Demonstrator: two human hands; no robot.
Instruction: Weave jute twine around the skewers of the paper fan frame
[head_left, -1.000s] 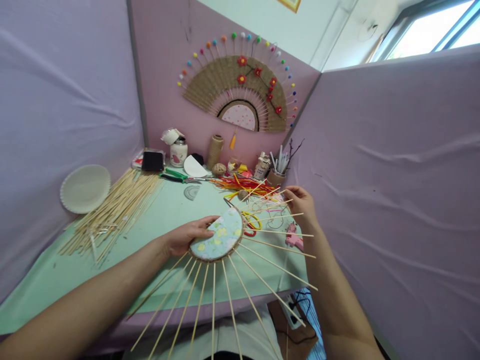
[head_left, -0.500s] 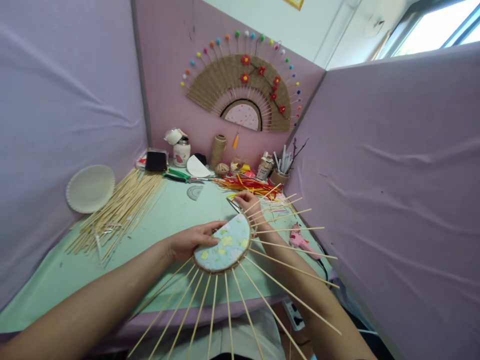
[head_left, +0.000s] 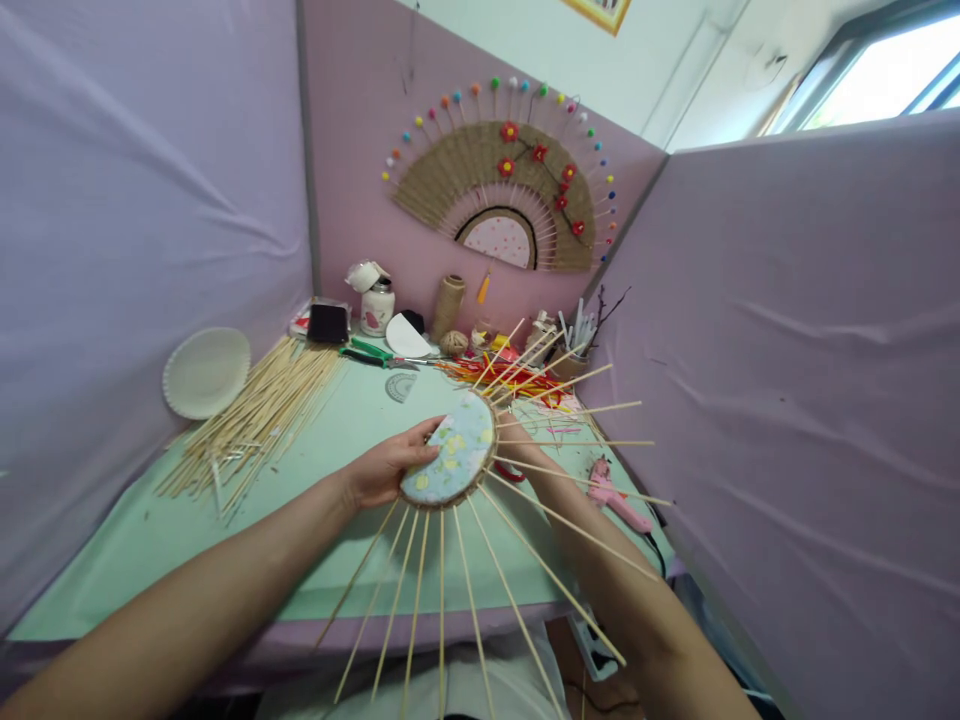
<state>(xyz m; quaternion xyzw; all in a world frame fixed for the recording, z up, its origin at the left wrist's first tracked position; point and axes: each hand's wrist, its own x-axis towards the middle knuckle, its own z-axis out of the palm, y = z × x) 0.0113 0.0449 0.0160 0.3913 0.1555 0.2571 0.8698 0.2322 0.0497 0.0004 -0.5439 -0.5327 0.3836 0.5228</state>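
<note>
My left hand (head_left: 394,462) grips a half-round fan base (head_left: 454,445) by its straight edge, thumb on the front. Pale blue cloth with a yellow flower print covers the base, and brown cord runs along its curved rim. Thin bamboo sticks (head_left: 442,590) fan out from that rim, toward me and to the right. Behind the base and sticks is my right hand (head_left: 513,425); its fingers are hidden, so what it holds does not show. A red scissor handle (head_left: 510,471) peeks out beside my right wrist, its blades out of sight.
Loose bamboo sticks (head_left: 255,420) and a white scalloped plate (head_left: 206,373) lie at left. Pliers (head_left: 375,355), a protractor (head_left: 400,387) and red and yellow strips (head_left: 469,373) are farther back. A pink glue gun (head_left: 615,497) lies right. A finished fan (head_left: 450,170) hangs on the back wall.
The fan base has tilted and moved slightly up, its sticks swinging with it. My right hand has passed from view beside the base to behind it. The red scissor handle now shows.
</note>
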